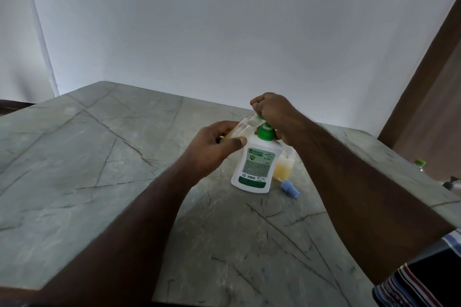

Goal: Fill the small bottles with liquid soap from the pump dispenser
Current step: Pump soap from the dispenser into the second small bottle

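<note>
Soap dispenser (254, 164), white with a green pump head (265, 132), stands upright on the grey stone table (99, 169), roughly centre of view. My right hand (274, 113) sits on top of the pump, fingers curled over the nozzle end; I judge it is pressing down to deliver a stroke. My left hand (214, 147) grips a small clear bottle (245, 124), tilted so its mouth points toward the nozzle. Tilt looks deliberate: it brings the narrow opening to the spout so soap runs in rather than down the outside. Yellowish liquid shows at the lower end of this bottle, so it is partly filled.

A second small bottle (283, 167) stands just behind and right of the dispenser, touching or nearly so, holding yellow liquid to well over half. Its blue spray cap (290, 188) lies on the table just in front of it, off the bottle, presumably kept close for recapping.

Hard to make out:
- nozzle tip and bottle mouth are covered by my right fingers; cannot confirm they meet, or that soap is flowing
- fill level in the held bottle is mostly hidden by my left hand
- at far right edge, a green-capped object (420, 163) is cut off; cannot identify.
</note>
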The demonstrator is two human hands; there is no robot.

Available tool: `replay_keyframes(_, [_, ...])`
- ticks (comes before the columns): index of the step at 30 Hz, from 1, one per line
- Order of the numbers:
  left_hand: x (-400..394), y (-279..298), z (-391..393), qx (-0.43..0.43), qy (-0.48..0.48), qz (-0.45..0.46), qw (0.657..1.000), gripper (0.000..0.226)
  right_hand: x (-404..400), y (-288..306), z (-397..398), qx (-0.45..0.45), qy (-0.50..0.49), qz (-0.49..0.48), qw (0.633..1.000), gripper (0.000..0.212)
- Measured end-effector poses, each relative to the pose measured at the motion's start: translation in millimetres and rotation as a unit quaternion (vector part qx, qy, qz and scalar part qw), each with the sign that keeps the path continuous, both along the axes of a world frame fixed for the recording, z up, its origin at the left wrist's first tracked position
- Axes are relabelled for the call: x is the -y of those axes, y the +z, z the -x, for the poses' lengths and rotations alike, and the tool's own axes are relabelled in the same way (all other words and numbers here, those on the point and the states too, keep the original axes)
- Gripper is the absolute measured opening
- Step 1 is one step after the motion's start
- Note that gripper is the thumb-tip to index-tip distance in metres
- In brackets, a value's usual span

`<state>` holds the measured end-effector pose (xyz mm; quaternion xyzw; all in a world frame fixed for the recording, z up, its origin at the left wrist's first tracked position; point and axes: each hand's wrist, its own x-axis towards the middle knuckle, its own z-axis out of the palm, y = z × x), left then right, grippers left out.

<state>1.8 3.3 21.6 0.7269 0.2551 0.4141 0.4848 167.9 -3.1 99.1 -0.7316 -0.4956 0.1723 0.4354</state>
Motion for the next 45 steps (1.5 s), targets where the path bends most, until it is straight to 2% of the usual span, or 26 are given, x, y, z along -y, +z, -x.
replay_keyframes(6, [0.0, 0.8, -1.1, -0.007, 0.001, 0.002, 1.000, 0.027, 1.5, 4.4, 2.3, -0.027, -0.014, 0.000, 1.000, 0.019])
replay_keyframes(11, [-1.6, -0.3, -0.8, -0.005, 0.001, -0.002, 1.000, 0.022, 2.5, 2.9, 2.6, 0.032, 0.012, 0.011, 0.999, 0.027])
replay_keyframes(16, [-1.8, -1.4, -0.5, -0.003, 0.006, -0.006, 1.000, 0.021, 2.9, -0.1, 1.5, 0.016, 0.001, 0.001, 1.000, 0.024])
replay_keyframes(21, [-0.7, -0.2, -0.7, -0.005, 0.003, -0.004, 1.000, 0.022, 5.3, 5.0, 2.4, -0.051, -0.006, 0.001, 0.999, 0.013])
replay_keyframes(25, [-2.1, -1.0, -0.7, -0.006, 0.004, -0.007, 1.000, 0.024, 5.2, 3.2, 1.9, -0.060, 0.002, -0.006, 0.998, 0.018])
replay_keyframes(30, [-1.9, -2.1, -0.3, -0.004, 0.003, -0.006, 1.000, 0.021, 3.4, -2.1, -0.2, -0.012, 0.005, -0.007, 1.000, 0.024])
replay_keyframes(36, [-2.1, -1.2, -1.2, -0.013, 0.004, -0.006, 1.000, 0.025, 5.4, 4.6, 1.8, -0.047, -0.008, 0.003, 0.999, 0.014])
replay_keyframes(45, [-3.9, -2.9, 0.5, -0.005, 0.004, -0.006, 1.000, 0.020, 1.0, -2.5, -0.1, -0.030, 0.001, -0.002, 1.000, 0.022])
